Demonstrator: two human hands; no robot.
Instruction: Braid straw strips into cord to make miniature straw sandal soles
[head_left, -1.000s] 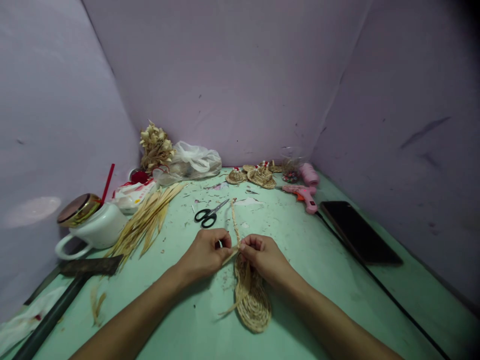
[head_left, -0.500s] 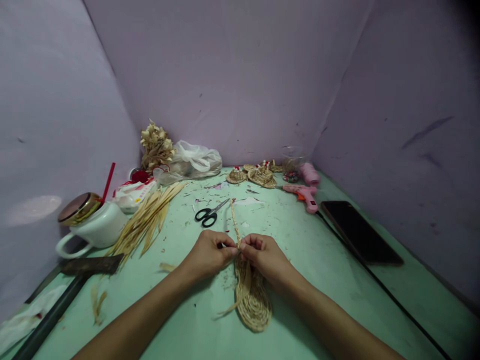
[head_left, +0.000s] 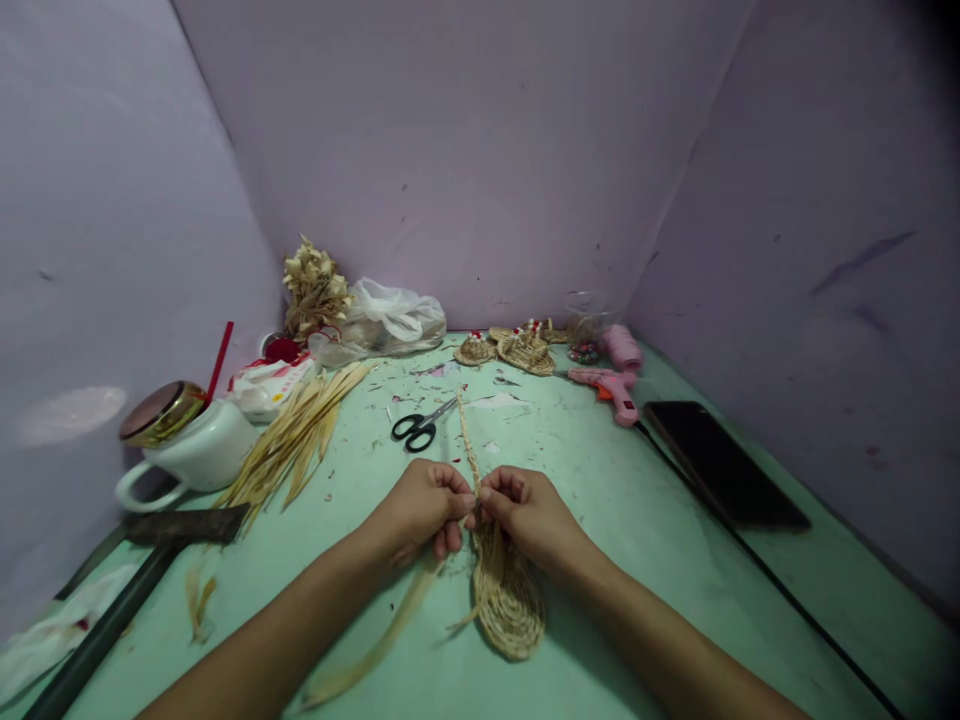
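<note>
A thin straw braid (head_left: 467, 440) runs away from me along the table, and both hands pinch it at its near end. My left hand (head_left: 427, 508) has thumb and forefinger closed there, its other fingers curled. A long pale fibre strip (head_left: 382, 640) trails from below it towards me. Facing it, my right hand (head_left: 529, 510) pinches the same spot, fingertips almost touching the left ones. Beneath the right hand lies a coiled, sole-shaped straw piece (head_left: 511, 615). Its upper part is partly hidden by the hand and loose strips.
Black-handled scissors (head_left: 420, 430) lie beyond my left hand. Dry straw strips (head_left: 300, 435), a white mug (head_left: 210, 445) and a hammer (head_left: 184, 525) are at left. A pink glue gun (head_left: 611, 388) and black phone (head_left: 724, 462) lie right. Small woven hats (head_left: 525, 350) stand at the back.
The loose strip has swung from across the table to a long trail below my left hand, whose lower fingers have opened out somewhat. My right hand has barely moved.
</note>
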